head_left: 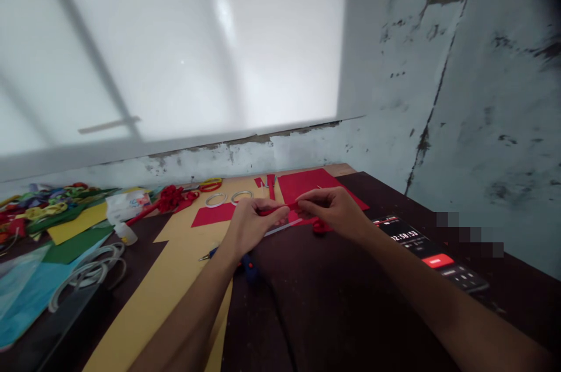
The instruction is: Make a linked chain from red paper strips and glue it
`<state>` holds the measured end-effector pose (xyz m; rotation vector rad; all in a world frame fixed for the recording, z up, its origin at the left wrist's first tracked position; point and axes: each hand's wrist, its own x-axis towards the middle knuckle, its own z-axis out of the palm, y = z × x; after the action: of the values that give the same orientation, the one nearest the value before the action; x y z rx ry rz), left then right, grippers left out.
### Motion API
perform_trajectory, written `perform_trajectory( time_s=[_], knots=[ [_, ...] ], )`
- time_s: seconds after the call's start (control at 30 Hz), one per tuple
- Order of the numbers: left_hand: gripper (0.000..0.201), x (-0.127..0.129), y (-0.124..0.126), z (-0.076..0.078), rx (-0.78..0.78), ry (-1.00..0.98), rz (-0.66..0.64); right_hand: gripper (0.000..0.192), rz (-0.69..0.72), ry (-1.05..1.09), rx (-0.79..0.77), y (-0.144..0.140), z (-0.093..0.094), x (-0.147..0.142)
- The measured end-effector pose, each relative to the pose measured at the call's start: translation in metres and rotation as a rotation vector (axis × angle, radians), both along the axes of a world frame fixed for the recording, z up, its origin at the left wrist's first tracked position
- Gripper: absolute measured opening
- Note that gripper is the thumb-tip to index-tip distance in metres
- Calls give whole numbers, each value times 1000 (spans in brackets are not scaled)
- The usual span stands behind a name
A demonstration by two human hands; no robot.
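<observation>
On dark table (pixel 333 302), red paper strip (pixel 280 208) pinched betw. left grip (pixel 252 223) & right grip (pixel 333 208).

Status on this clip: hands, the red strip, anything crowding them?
Left hand and right hand pinch a red paper strip between them. Strip held just above the red paper sheet. Blue-handled scissors under left wrist, phone beside right forearm.

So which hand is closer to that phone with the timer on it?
Right. The right hand sits just left of the phone, pinching a red paper strip; the left hand is farther left, holding the strip's other end.
</observation>
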<state>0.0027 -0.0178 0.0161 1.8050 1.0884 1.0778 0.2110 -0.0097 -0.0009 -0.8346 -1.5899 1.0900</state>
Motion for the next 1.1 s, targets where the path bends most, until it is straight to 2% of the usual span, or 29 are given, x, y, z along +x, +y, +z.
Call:
perform_trajectory(
  time_s=[0.17, 0.4, 0.73, 1.1],
  knots=[
    [26, 2, 1, 1, -67, -75, 13, 24, -11, -24, 11, 1, 0, -1],
    [25, 3, -2, 3, -22, -38, 63, 41, -12, 140, -175, -1, -1, -4],
    [29, 0, 5, -9, 123, -57, 170, 41, 30, 277, -270, 3, -8, -4],
    [24, -2, 0, -5, 329, 130, 243, 39, 16, 267, -283, 6, -13, -4]
  ],
)
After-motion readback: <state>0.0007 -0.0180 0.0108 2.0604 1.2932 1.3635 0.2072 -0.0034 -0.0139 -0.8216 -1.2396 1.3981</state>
